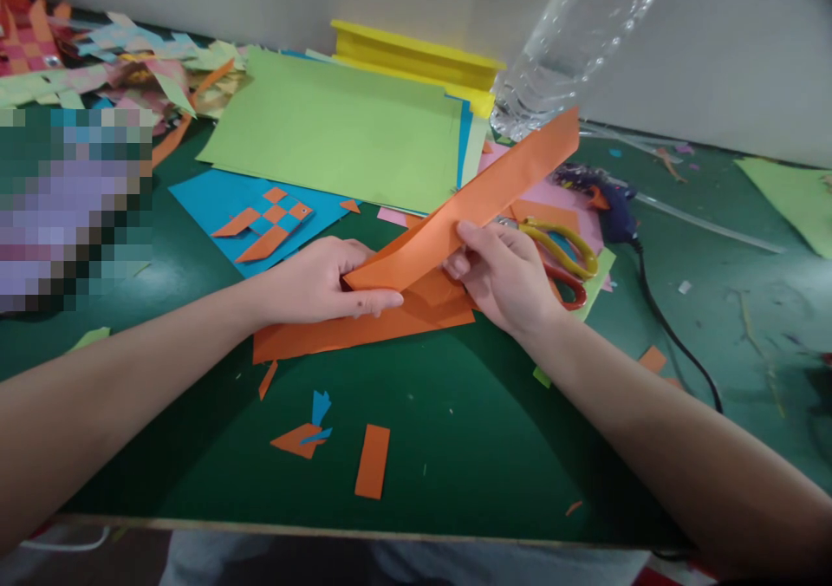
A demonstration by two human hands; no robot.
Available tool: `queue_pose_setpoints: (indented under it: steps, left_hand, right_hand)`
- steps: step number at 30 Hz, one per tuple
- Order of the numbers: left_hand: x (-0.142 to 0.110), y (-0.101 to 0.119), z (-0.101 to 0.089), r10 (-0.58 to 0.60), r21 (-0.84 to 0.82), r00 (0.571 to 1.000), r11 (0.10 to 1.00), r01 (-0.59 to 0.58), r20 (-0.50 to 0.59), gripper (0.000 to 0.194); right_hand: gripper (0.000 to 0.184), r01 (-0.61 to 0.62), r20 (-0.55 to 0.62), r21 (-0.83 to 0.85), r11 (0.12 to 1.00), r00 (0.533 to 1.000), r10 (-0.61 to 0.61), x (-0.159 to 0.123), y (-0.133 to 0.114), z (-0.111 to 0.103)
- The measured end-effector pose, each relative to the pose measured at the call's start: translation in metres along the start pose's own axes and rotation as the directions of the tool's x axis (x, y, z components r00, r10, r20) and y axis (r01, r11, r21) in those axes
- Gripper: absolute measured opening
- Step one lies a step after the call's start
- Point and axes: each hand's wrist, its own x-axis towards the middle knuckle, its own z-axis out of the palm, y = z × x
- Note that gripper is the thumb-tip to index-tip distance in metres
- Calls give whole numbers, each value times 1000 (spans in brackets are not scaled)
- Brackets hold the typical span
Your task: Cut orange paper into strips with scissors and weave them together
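Bare forearms (149, 387) closest to camera, one in from each side over the green tabletop (481, 465). Left hand (312, 281) has the lower left end of a long orange paper strip (500, 179) pinched, thumb along the near side, fingers behind. Right hand (503, 278) grips the same strip near mid-length, thumb on the front face; both grips narrow, closed on paper. Strip slants up to the right, far end free in the air, above an orange sheet (305, 341) on the table. Behind left hand: woven orange-and-blue paper fish (276, 218) on a blue sheet (201, 198). Farther back, light green sheets (344, 131), a folded yellow piece (416, 57) at their back edge, clear plastic item (565, 44) leaning right of that. Just beside right hand: scissors (593, 262), yellow and red handles, blades mostly hidden. Dark blue glue gun (616, 213) beyond, cord (669, 335) running toward camera. Near side: orange rectangle (373, 462) and an orange scrap (295, 441) with blue bits on it. Paper-strip heap (130, 57) back left; pixelated object (71, 213) in front, can't identify.
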Motion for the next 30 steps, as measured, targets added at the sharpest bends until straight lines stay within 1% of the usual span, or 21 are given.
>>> queue_pose_setpoints:
  steps: [3, 10, 14, 19, 24, 30]
  left_hand:
    - [0, 0, 0, 6, 4, 1000, 1000, -6, -7, 37]
    - [-1, 1, 0, 42, -26, 999, 999, -42, -17, 34]
    - [0, 1, 1, 82, -6, 996, 997, -83, -27, 33]
    - [0, -2, 1, 103, 11, 994, 995, -103, -34, 34]
    - [0, -3, 2, 74, 43, 996, 997, -72, -51, 36]
    - [0, 0, 1, 62, 3, 998, 998, -62, -28, 36]
  right_hand:
    - [37, -2, -2, 54, 999, 1000, 2, 0, 0, 1]
    - [35, 5, 3, 80, 997, 1000, -6, 0, 1, 1]
    - [35, 2, -10, 67, 998, 1000, -1, 0, 1, 1]
    - [35, -5, -7, 48, 999, 1000, 5, -1, 2, 0]
    - [36, -6, 3, 11, 1000, 1000, 6, -1, 2, 0]
    - [37, -12, 9, -12, 1000, 1000, 12, -2, 3, -1]
